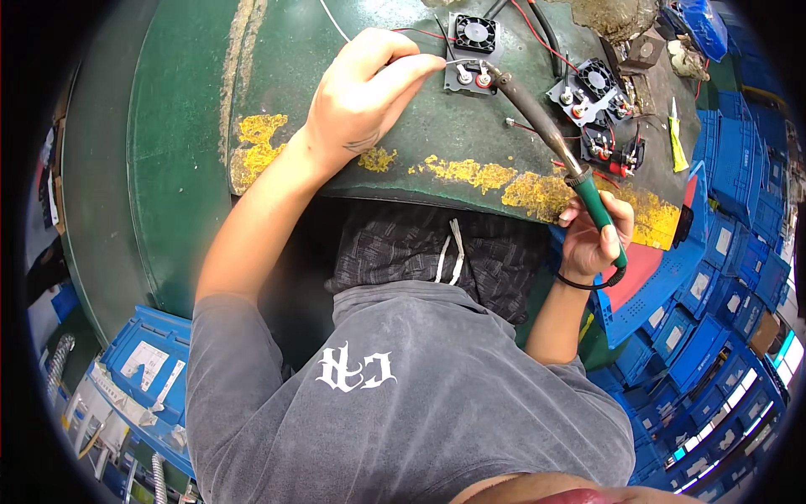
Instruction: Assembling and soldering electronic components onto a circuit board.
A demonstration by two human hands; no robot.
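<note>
Crates (pixel 672 336), blue, hold papers and parts beside hands (pixel 369 84).

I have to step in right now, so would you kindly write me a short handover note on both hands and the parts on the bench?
Left hand: pinching a thin solder wire, fed toward the terminals of the fan plate.
Right hand: gripping the green handle of the soldering iron, tip at the red terminal of that plate.
Things: two more fan assemblies lie to the right on the green bench; blue crates stand alongside.
Done: cannot tell which joints are finished.
Left: the joint under the tip looks in progress; check the other assemblies.
</note>
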